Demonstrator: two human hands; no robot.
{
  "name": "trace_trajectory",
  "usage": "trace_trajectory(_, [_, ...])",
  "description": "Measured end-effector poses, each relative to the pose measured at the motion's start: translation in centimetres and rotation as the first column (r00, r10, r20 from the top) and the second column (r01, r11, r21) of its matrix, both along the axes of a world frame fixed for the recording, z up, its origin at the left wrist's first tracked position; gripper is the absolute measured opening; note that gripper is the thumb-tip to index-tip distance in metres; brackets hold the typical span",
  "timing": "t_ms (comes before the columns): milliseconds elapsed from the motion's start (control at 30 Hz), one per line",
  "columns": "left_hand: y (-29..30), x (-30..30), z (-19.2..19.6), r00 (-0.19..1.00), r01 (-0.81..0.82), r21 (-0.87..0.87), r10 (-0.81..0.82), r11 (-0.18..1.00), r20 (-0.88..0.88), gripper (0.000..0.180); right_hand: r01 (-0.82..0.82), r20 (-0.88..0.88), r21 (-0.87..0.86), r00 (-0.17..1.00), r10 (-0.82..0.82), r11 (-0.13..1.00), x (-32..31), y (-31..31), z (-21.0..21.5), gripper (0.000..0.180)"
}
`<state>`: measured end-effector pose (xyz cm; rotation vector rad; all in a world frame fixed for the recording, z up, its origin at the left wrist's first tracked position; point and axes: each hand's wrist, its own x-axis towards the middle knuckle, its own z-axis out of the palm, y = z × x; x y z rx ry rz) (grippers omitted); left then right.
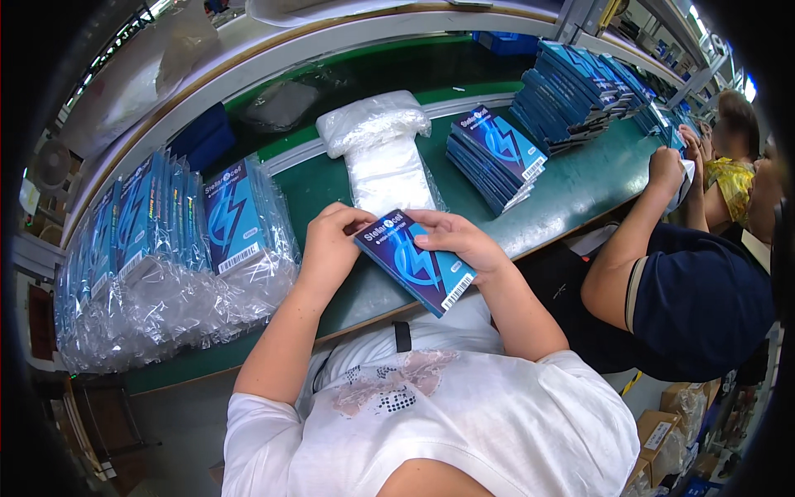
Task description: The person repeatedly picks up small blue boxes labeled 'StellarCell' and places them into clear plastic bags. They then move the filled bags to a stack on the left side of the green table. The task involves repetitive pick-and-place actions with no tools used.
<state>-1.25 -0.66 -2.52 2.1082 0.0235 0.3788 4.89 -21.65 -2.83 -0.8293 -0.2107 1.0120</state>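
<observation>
Two hands, one flat blue box [414,265] is what we've got in the head view, our only one. Our right hand [468,244] has a proper grip on the box, thumb laid over the printed front and the other fingers mostly hidden around the edge. Our left hand [335,236] has its fingertips bunched up at the top left corner; honestly we can't tell if they're pinching it or just touching. The box sits between our hands, tilted, front facing up, by the near edge of the green table [571,195].

Just beyond our hands we have a pile of clear plastic bags [385,170], folded over in a thick bulge at the far end. Left of our left hand there's a big bunch of bagged boxes [178,219], all shiny crinkly plastic. Past our right hand, a leaning stack of blue boxes [494,157], with taller stacks [571,91] further off. Well to the right of our hands, a co-worker in a navy sleeve [696,298] has both arms up at the table.
</observation>
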Motion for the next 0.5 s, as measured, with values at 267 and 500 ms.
trace_trajectory(267, [-1.0, -1.4, 1.6, 0.998, 0.052, 0.040, -0.051, 0.998, -0.026, 0.019, 0.350, 0.205, -0.179, 0.927, -0.314, 0.919, -1.5, -0.2, -0.8, 0.042])
trace_trajectory(500, [-1.3, -2.4, 2.1, 0.989, 0.130, -0.286, -0.145, 0.949, -0.031, 0.031, 0.623, 0.406, -0.056, 0.728, -0.552, 0.780, -3.0, 0.1, -1.0, 0.012])
